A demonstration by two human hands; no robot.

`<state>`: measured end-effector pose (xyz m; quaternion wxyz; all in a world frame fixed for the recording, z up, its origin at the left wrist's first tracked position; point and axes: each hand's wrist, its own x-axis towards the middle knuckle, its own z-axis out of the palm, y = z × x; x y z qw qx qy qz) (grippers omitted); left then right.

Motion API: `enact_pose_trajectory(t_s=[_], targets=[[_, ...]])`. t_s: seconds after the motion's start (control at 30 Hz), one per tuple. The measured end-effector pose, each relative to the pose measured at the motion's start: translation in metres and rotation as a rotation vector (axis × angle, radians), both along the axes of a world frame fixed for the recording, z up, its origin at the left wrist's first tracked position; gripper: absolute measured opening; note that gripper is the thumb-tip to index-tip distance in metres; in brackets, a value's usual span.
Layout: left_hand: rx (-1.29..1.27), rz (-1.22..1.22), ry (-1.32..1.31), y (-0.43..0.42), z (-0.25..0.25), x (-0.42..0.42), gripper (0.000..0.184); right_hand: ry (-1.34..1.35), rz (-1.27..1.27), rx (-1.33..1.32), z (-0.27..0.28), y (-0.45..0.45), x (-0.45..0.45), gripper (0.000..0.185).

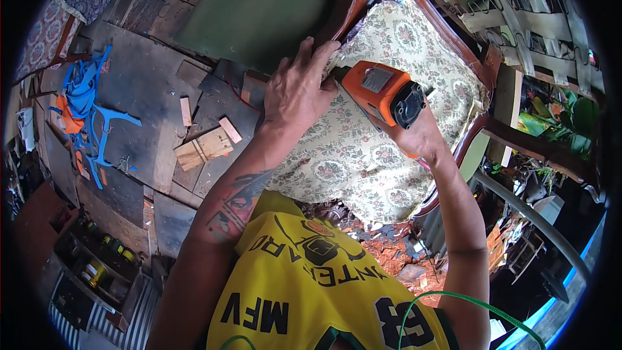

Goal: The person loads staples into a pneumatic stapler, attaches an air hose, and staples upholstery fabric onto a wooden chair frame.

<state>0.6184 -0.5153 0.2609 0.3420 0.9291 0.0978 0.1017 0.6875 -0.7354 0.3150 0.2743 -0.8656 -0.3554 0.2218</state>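
My left hand [298,87] lies at the upper left edge of a cream floral fabric [363,162], fingers stretched out and apart. Its thumb is close to the dark nose of an orange and black handheld power tool [382,91]; the tool's exact kind is unclear. My right hand [421,133] is closed around the tool's grip, which is mostly hidden. The tool's nose points at the fabric edge near my left hand. The fabric lies over the seat of a reddish-brown wooden chair frame [457,45], and its lower edge hangs loose.
A dark green panel [259,13] is above my left hand. Wood offcuts [203,148] and a blue strap bundle [81,94] lie on the board floor at left. Webbing [518,19] spans a frame at upper right. A green cord [463,296] crosses near my right arm.
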Motion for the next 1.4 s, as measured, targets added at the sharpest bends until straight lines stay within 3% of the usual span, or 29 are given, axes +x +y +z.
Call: enact_pose_trajectory(t_s=[0.13,0.23,0.53,0.73,0.83,1.07,1.13,1.27,1.33,1.4], targets=[[-0.026,-0.010,0.032,0.003,0.005,-0.004,0.067,0.176,-0.128,-0.019,0.009,0.004,-0.003,0.036],[-0.075,-0.028,0.010,0.010,0.006,-0.021,0.067,0.419,-0.251,0.143,0.015,0.000,-0.017,0.038],[-0.052,0.059,0.040,0.003,0.008,-0.030,0.066,0.239,-0.259,0.061,0.015,-0.008,-0.033,0.042],[-0.140,0.046,0.000,0.004,-0.001,-0.028,0.068,0.300,-0.308,0.037,0.029,0.010,-0.036,0.038],[-0.058,0.059,-0.017,0.004,-0.002,-0.029,0.069,0.387,-0.328,0.027,0.031,0.019,-0.037,0.037],[-0.098,0.028,-0.017,0.006,0.001,-0.030,0.072,0.311,-0.270,-0.003,0.023,0.019,-0.036,0.039],[-0.102,0.032,-0.007,0.008,0.000,-0.029,0.072,0.112,-0.150,0.016,0.020,0.019,-0.035,0.042],[-0.136,0.001,-0.046,0.011,-0.006,-0.034,0.073,0.024,-0.050,-0.114,0.020,0.017,-0.033,0.043],[-0.151,0.011,-0.058,0.011,-0.008,-0.043,0.073,0.330,-0.270,0.041,0.023,0.015,-0.041,0.042],[-0.121,0.099,0.011,0.008,-0.004,-0.060,0.073,0.436,-0.373,0.063,0.028,0.012,-0.047,0.041]])
